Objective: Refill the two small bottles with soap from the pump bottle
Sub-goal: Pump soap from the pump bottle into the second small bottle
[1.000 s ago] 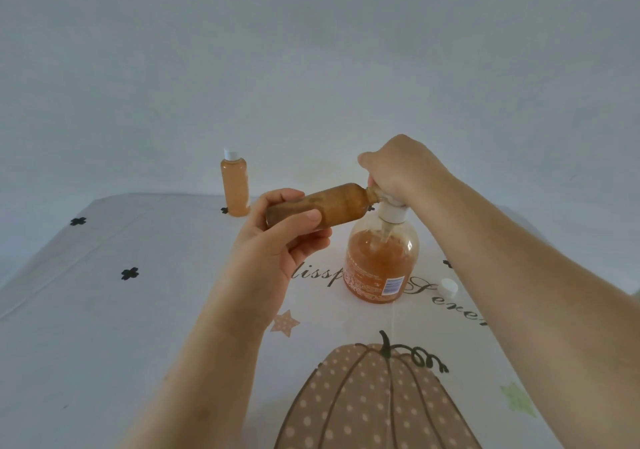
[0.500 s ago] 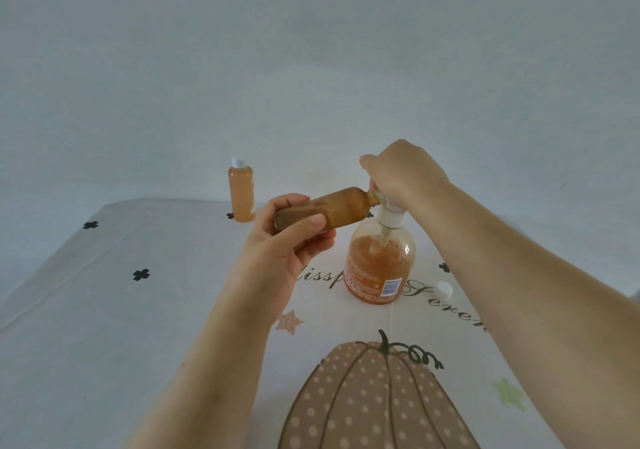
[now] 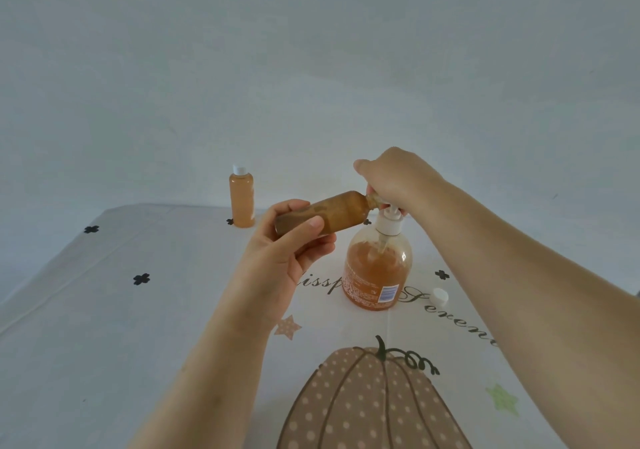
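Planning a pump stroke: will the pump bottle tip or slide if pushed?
Unlikely to tip: the pump bottle is wide and mostly full. Smooth plastic might slide on the tablecloth. The right hand gripping its pump should steady it.

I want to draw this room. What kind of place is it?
Probably a home, though I can't be sure. The tablecloth has a pumpkin and stars printed on it, a pump bottle of soap stands on it, and behind is a plain wall.
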A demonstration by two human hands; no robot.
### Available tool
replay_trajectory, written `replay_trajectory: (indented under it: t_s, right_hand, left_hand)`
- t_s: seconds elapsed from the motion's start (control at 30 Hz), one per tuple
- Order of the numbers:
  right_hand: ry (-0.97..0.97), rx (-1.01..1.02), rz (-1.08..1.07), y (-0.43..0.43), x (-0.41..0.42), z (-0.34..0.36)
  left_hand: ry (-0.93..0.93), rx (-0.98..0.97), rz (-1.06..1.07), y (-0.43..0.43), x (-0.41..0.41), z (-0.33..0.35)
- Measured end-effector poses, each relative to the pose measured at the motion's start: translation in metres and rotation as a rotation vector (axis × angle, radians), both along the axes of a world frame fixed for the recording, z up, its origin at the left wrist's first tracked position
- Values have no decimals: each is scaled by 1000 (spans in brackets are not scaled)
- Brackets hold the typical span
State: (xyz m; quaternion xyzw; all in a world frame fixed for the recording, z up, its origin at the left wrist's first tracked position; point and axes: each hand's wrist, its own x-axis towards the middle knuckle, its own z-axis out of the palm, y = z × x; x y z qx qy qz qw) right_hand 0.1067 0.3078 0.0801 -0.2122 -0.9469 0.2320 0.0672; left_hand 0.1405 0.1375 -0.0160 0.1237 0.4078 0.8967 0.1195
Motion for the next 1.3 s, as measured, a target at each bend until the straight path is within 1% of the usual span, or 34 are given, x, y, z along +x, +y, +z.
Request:
replay_trajectory:
  t_s: [0.33,0.47,0.8,1.0,1.2,1.3]
  right_hand:
    - [37,39,34,11,-19,-26]
    - [63,6,44,15,-20,-28]
    - [60,-31,17,10,-11,-23]
    - [113,-4,-5,6,-2,-11]
    - [77,111,1,4,4,2]
    - [8,53,-3,2,5,2]
  left_hand:
    - [-38,-49,4,3,-4,-3]
    - [-34,-52,-19,3,-5,-5]
    - [2,-67,22,3,-1,-3]
    - [27,-62,26,3,1,0]
    - [29,-32,10,2,3,1]
    - [22,-36,11,1,3,1]
